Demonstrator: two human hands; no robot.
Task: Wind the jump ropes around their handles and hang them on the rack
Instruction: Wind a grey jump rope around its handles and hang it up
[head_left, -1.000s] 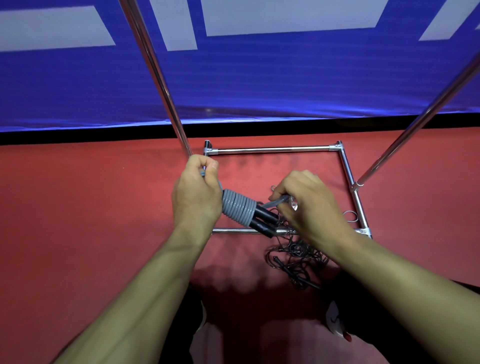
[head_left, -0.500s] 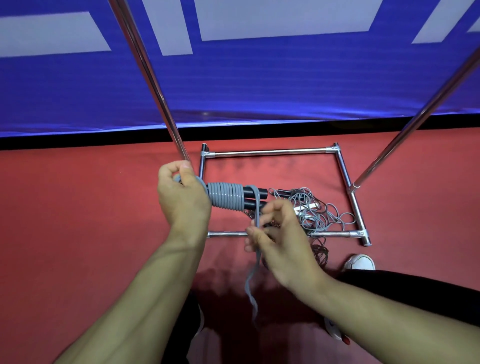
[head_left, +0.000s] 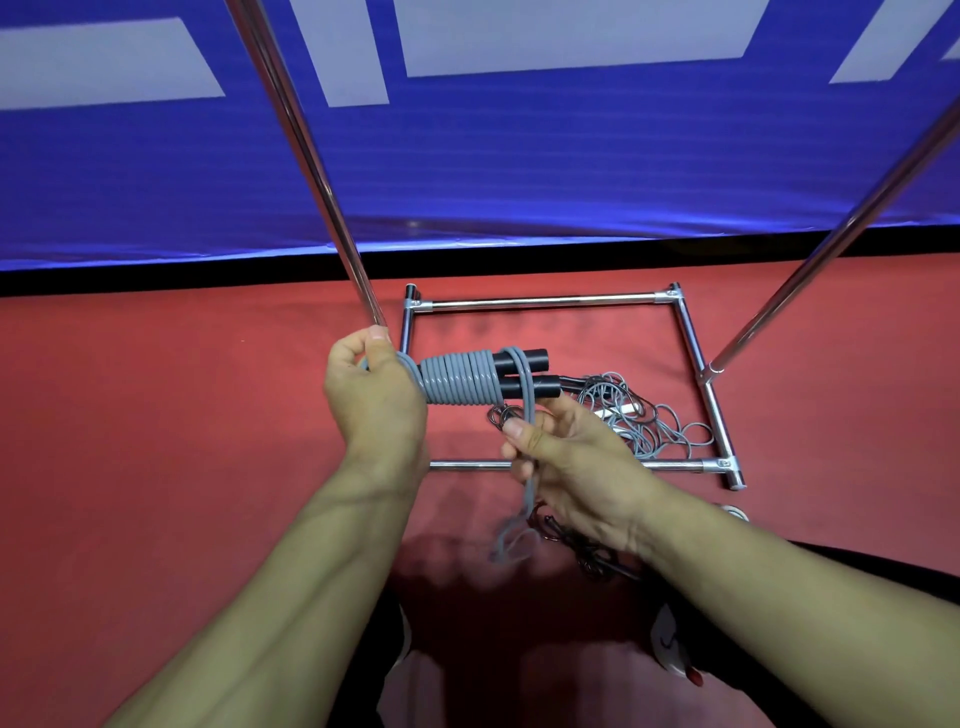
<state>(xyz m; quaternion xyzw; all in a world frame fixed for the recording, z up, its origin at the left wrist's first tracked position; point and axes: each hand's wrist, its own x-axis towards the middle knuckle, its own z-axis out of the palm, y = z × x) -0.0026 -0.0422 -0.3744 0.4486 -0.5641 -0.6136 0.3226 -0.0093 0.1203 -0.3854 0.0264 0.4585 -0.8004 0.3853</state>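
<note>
My left hand (head_left: 376, 397) grips one end of a pair of black jump rope handles (head_left: 524, 374), held level over the floor. Grey rope (head_left: 457, 384) is coiled in tight turns around the handles' middle. One more loop crosses the black ends and drops down into my right hand (head_left: 563, 457), which pinches the rope just below the handles. The grey tail (head_left: 511, 543) hangs under that hand. The chrome rack (head_left: 545, 301) has its base frame on the floor behind my hands.
More jump ropes (head_left: 634, 415), grey and black, lie tangled inside the rack's base. Two slanted chrome poles (head_left: 311, 171) rise left and right. A blue banner (head_left: 519, 156) backs the red floor. White shoes (head_left: 670, 654) show below my arms.
The handles turned level, with their black ends to the right. My right hand came round from the far right to below the handles, laying another loop over the black ends and drawing the tail down.
</note>
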